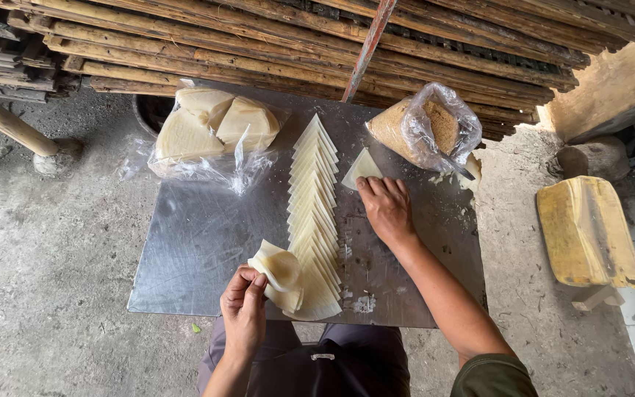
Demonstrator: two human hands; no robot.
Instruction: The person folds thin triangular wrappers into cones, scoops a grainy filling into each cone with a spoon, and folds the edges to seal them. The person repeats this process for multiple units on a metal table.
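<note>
Bare metal sheet (200,242) left of wrapper row (314,213); far edge blocked by wrapper bag (211,129), crumb bag (428,125).

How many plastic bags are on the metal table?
2. One clear bag of pale wrappers lies at the table's back left; one bag of brown crumbs sits at the back right. None seems hidden.

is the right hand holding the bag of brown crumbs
No, the right hand rests flat on the metal tabletop, fingertips on a single triangular wrapper, apart from the bag of brown crumbs.

Pale cream wrappers (314,213), grey metal tabletop (200,235), yellow stool (588,231)
</note>
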